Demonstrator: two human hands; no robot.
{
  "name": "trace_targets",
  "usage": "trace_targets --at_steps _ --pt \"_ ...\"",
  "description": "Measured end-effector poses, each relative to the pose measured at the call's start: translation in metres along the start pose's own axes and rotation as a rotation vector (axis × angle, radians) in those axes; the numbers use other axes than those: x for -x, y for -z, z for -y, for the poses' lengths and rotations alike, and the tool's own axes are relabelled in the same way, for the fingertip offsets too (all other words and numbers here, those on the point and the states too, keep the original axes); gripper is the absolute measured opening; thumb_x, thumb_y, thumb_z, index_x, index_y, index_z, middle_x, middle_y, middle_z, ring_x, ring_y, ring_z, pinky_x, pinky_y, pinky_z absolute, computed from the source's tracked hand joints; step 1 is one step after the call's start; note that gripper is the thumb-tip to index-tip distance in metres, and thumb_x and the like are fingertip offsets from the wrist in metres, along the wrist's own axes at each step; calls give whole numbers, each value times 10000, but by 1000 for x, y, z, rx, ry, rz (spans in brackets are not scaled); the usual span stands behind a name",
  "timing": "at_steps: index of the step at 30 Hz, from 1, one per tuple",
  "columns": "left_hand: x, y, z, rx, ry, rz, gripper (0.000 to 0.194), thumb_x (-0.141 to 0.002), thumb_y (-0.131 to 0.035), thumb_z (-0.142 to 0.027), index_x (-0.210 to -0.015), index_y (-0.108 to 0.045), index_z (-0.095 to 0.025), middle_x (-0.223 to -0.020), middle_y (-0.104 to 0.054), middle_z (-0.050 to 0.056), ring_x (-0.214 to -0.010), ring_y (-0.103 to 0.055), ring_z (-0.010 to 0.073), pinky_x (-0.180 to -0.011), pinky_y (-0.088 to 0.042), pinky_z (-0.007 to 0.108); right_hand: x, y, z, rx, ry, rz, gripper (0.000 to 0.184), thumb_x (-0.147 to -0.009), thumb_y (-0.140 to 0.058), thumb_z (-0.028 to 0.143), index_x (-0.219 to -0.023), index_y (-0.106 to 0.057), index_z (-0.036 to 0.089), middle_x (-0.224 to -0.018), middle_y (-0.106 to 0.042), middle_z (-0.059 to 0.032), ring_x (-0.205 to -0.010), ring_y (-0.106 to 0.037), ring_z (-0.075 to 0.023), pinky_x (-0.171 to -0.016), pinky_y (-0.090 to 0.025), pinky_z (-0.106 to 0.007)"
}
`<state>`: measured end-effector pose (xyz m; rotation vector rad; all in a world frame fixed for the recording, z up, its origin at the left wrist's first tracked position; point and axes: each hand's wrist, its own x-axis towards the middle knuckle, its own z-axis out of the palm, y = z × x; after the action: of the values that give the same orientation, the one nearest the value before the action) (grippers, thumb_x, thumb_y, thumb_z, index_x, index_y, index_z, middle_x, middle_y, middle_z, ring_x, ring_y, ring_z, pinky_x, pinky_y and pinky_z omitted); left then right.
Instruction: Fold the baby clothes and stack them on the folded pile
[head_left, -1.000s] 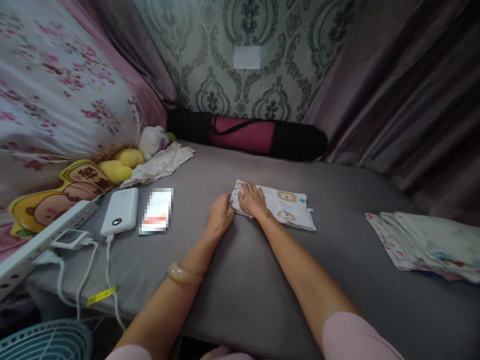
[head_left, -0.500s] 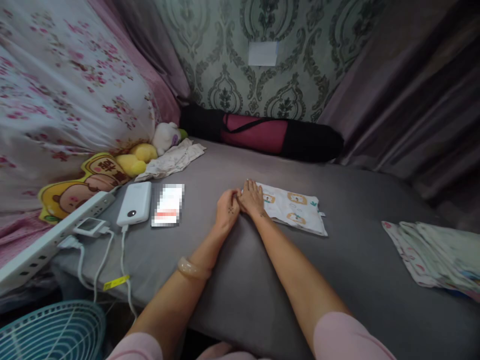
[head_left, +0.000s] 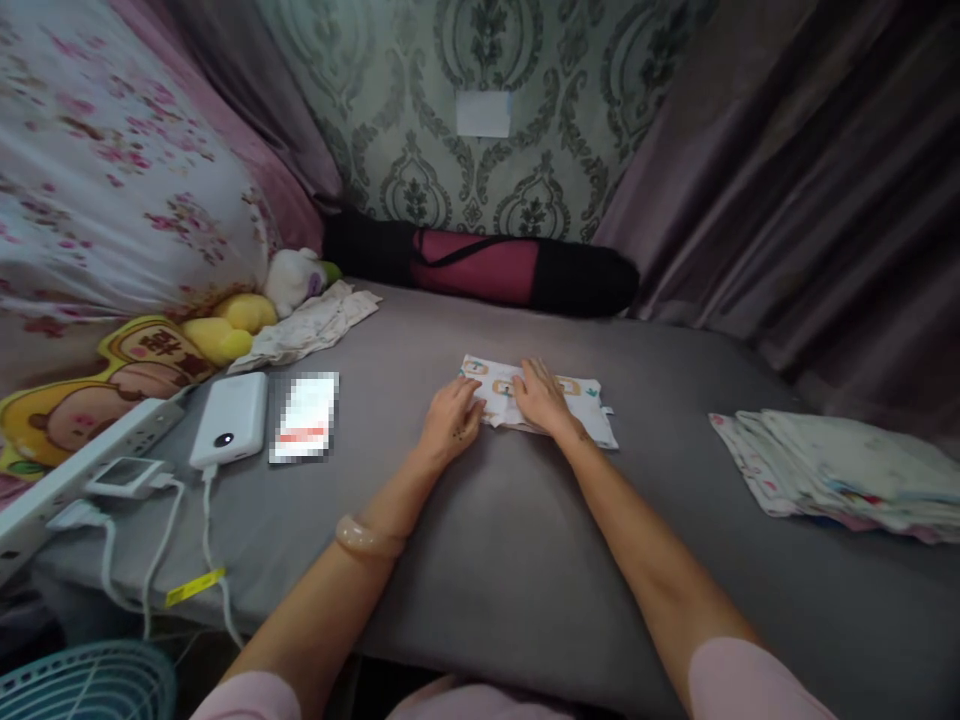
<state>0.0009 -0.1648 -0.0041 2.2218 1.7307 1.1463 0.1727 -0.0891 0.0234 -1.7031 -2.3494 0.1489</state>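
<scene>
A white folded cloth [head_left: 504,388] printed with orange-brown animal pictures and green leaves lies flat on the grey sheet. My left hand [head_left: 452,420] touches its left end, with the fingers bent over the edge and the thumb apart from them. On the cloth's middle lies my right hand [head_left: 541,398], palm down and fingers stretched out. A small tag [head_left: 608,411] sticks out at the cloth's right end.
To the right is a stack of folded cloths [head_left: 847,465]. A white power bank [head_left: 231,420], a blurred phone [head_left: 304,418] and a power strip [head_left: 82,490] lie left. Behind are a crumpled cloth [head_left: 307,330], plush toys [head_left: 229,325] and a long black-and-red bag [head_left: 480,267].
My right hand has slid right from the cloth's left end to its middle. My left hand's fingers have loosened from a pinch and lie over the left end.
</scene>
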Motion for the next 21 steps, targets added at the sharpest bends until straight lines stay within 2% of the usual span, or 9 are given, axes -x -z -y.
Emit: trace_targets --at_steps 4,8,13,18,21 --pt "3 -2 -10 -153 -13 202 471 -955 -399 -423 -1371 -463 -210 -1450 -446 111 -1406 -282 276 -1142 -210 481 20 -2 -15 74 13 43 559 -989 -220 373 -1442 -356 74 -1531 -296 -145 -1427 -187 -257 -1145 -115 -425" --pt "3 -5 -10 -255 54 349 510 -957 -370 -455 -1413 -427 -233 -1511 -358 101 -1424 -228 312 -1134 -198 519 24 -11 -13 70 21 83 589 -991 -184 430 -1483 -290 124 -1548 -264 -120 -1430 -175 -262 -1144 -78 -479" --pt "-1 -4 -7 -265 91 399 537 -954 -352 -475 -1434 -398 -238 -1532 -314 102 -1427 -211 326 -1125 -204 532 21 -1 -22 5 8 208 614 -987 -146 457 -1496 -262 133 -1559 -233 -117 -1438 -162 -257 -1146 -88 -479" --pt "-5 1 -11 -252 98 476 549 -957 -318 -491 -1449 -367 -252 -1548 -281 94 -1437 -173 330 -1126 -194 530 31 11 -51 106 -100 75 621 -983 -177 439 -1474 -298 79 -1547 -248 -154 -1442 -135 -262 -1149 -55 -480" --pt "-5 2 -15 -264 105 486 544 -962 -320 -463 -1453 -360 -234 -1549 -270 113 -1436 -170 338 -1122 -190 543 35 5 -63 104 -176 115 637 -980 -189 441 -1476 -281 54 -1547 -249 -152 -1438 -156 -259 -1152 -82 -471"
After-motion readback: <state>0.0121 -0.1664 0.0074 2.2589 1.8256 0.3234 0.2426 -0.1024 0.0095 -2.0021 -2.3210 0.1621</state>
